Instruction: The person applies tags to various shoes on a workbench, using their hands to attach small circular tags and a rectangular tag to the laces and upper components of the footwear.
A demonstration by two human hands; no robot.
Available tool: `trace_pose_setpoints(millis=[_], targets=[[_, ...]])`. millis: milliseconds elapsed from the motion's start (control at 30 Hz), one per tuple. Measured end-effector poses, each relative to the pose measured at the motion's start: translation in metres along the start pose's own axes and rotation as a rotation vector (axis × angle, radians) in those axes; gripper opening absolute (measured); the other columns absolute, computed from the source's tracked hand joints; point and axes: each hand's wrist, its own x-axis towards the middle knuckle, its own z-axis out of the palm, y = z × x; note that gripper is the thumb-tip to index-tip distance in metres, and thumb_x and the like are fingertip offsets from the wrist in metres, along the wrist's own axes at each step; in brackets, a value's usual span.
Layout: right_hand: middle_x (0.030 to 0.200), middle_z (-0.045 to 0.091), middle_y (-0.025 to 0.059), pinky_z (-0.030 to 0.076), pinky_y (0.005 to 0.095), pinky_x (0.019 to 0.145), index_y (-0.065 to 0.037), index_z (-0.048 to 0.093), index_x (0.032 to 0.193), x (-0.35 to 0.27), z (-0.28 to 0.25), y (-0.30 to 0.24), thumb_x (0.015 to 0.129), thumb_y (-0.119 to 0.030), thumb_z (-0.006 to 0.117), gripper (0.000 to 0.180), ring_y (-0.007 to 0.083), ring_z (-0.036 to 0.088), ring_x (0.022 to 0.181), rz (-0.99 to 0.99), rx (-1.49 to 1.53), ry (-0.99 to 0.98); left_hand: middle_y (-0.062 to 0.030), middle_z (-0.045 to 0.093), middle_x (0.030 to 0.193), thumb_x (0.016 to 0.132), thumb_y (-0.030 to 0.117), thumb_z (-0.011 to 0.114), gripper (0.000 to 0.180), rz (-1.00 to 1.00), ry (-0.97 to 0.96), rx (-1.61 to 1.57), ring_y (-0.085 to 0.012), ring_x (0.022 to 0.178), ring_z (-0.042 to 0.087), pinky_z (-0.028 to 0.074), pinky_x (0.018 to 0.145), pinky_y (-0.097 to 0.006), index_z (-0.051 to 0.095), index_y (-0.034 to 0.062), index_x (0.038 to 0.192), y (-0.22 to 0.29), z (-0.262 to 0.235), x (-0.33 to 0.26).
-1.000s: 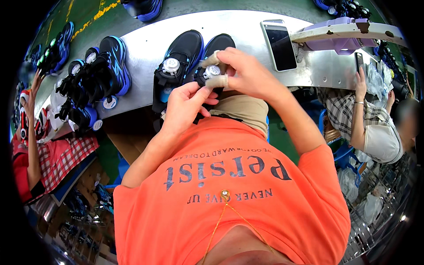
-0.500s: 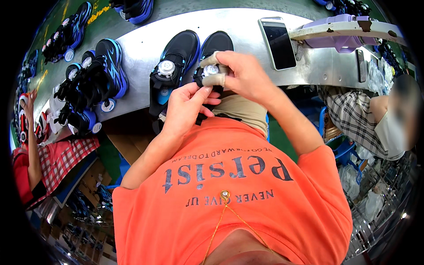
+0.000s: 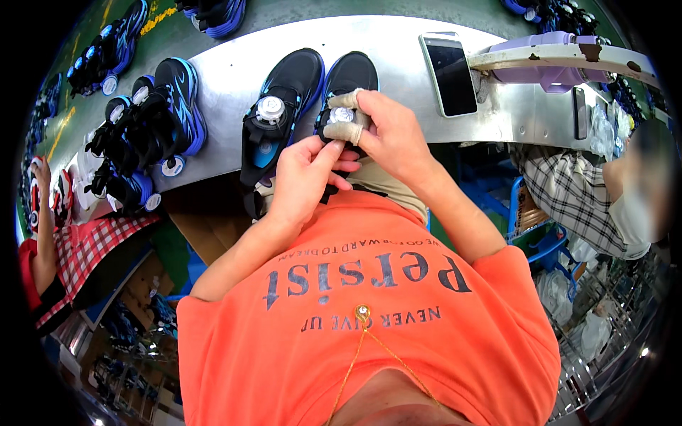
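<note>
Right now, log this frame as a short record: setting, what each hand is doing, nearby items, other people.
setting: grey metal bench, seen from above
left hand: fingertips pinch at the near end of the right-side black shoe
right hand: taped fingers wrap that shoe's round white dial
beside it: second black shoe with the same dial, untouched
further left: more black and blue shoes
right of hands: dark-screened phone lying flat
others: a person in a checked shirt at right; a checked sleeve at left
</note>
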Motion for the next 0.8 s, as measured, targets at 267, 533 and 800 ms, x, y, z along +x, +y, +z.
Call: trace_pose_setpoints(millis=[267,533,800], targets=[[0.079,0.045,0.0053,0.043,0.0301,0.067,-0.013,0.067,0.106,0.013,-0.021,-0.004,0.079,-0.019,0.068,0.028,0.0186,0.049,0.072,-0.066,0.016,-0.206,-0.0137,0.067,0.098,0.097,0.016,0.049,0.024,0.003,-0.025,-0.109,-0.0173,0.084,0.066,0.052,0.063,-0.026,0.06,-0.0037,0.105,-0.006,0.008,0.0],[0.088,0.054,0.0094,0.045,0.0313,0.071,-0.01,0.067,0.104,0.045,-0.017,0.017,0.082,-0.026,0.068,0.027,0.0221,0.053,0.079,-0.028,0.207,-0.156,-0.007,0.064,0.093,0.087,0.01,0.06,0.018,0.328,-0.066,0.54,-0.0113,0.067,0.057,0.045,0.059,-0.022,0.065,-0.001,0.1,0.064,-0.022,-0.028],[0.104,0.057,0.0194,0.046,0.0426,0.085,-0.01,0.061,0.112,0.132,0.081,0.032,0.089,-0.027,0.052,0.029,0.038,0.056,0.096,-0.172,-0.19,-0.266,-0.0061,0.055,0.096,0.076,0.003,0.065,0.041,0.473,-0.277,0.703,-0.0179,0.084,0.053,0.043,0.073,-0.028,0.061,0.006,0.117,0.064,-0.072,0.017]])
